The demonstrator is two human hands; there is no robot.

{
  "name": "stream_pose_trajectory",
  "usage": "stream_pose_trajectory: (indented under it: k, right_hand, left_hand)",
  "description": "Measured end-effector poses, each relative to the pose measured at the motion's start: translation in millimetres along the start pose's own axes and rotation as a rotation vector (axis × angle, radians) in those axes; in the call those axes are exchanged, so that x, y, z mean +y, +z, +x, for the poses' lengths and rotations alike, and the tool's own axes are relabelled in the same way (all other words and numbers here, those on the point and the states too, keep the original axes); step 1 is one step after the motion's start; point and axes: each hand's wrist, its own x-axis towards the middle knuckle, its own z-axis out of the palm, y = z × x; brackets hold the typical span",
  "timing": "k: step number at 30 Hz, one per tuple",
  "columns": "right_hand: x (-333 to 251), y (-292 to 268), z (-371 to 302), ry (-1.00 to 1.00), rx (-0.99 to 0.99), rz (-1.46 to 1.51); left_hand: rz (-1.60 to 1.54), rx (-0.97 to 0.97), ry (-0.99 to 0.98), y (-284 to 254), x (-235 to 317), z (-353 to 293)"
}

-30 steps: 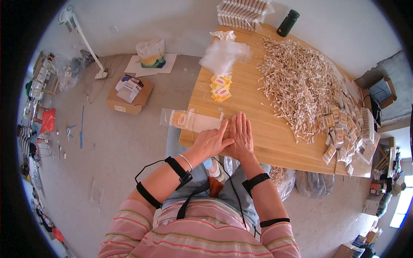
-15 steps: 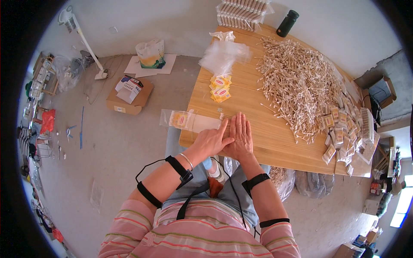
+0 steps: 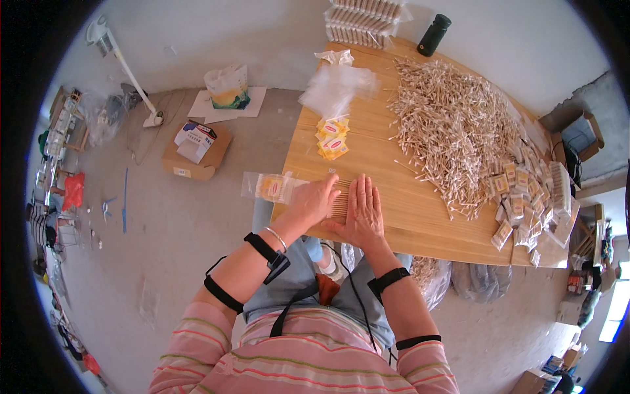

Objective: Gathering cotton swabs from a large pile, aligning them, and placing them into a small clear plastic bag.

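Observation:
A row of cotton swabs [image 3: 338, 202] lies on the table near its front edge, between my two hands. My right hand [image 3: 363, 209] rests flat along the row's right side, fingers stretched out and thumb pointing left. On the left side, my left hand [image 3: 314, 201] is on edge with its fingers extended, touching or close to the swabs. Neither hand grips anything. Left of my left hand, a clear bag [image 3: 272, 188] with a yellow card and swabs inside overhangs the table's left edge. A white strip beside the bag is partly hidden by my left hand.
A large heap of loose cotton swabs [image 3: 453, 131] covers the right of the wooden table [image 3: 374, 164]. Filled small packs [image 3: 522, 197] lie at its right end. Yellow cards [image 3: 333, 139], clear bags [image 3: 338, 88], stacked swab packs [image 3: 364, 23] and a dark bottle [image 3: 434, 35] stand farther back.
My left hand has drawn left, away from my right hand, uncovering more of the swab row and covering more of the white strip. My right hand stays nearly in place.

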Motion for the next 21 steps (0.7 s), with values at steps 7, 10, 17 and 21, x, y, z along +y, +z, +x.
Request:
stream_pose_trajectory:
  k: [7, 10, 17, 21]
  right_hand:
    - [-5.0, -7.0, 1.0, 0.012, -0.019, 0.018]
    - [-5.5, -6.8, 0.6, 0.021, -0.005, 0.036]
    - [-1.9, -1.8, -3.6, 0.035, 0.023, 0.131]
    - [3.1, 0.4, -4.4, 0.044, 0.115, 0.366]
  left_hand:
    - [-0.112, 0.104, 0.078, 10.4, -18.1, 31.9]
    - [-0.296, 0.209, -0.005, 16.9, -19.6, 35.1]
    - [-0.916, 0.410, -0.031, 47.4, -11.1, -21.5]
    - [-1.076, 0.350, -0.037, 52.0, -4.9, -27.9]
